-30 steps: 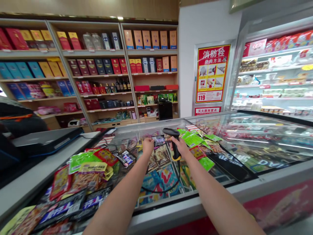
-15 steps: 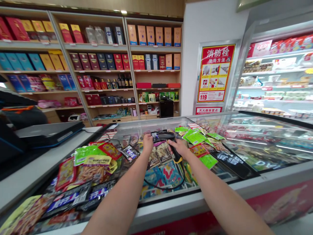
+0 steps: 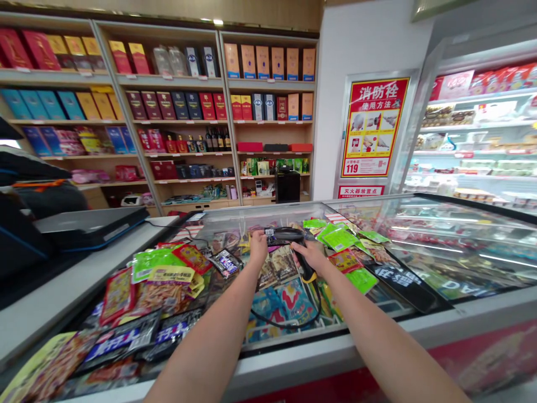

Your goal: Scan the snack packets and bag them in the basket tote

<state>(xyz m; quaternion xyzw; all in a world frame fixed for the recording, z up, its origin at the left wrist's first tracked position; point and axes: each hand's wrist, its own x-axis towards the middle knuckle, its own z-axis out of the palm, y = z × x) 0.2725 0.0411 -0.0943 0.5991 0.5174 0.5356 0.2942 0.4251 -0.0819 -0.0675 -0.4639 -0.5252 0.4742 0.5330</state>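
Note:
My right hand is wrapped around the handle of a black and yellow barcode scanner, whose head points left. Its dark cable loops down over the freezer glass. Opposite the scanner head, my left hand pinches a small dark snack packet with a white barcode label facing the scanner. Most of that packet is hidden behind the scanner and my fingers. Left of my left hand lies another black snack packet. To the right of the scanner are bright green snack packets.
A heap of snack packets covers the left of the chest freezer. A counter with a flat black device stands at far left. Shelves of boxes line the back wall; a lit display fridge is at right.
The whole scene has shifted slightly right and down in view. Both hands keep their grips, and the white label on the packet shows a little more clearly beside the scanner head.

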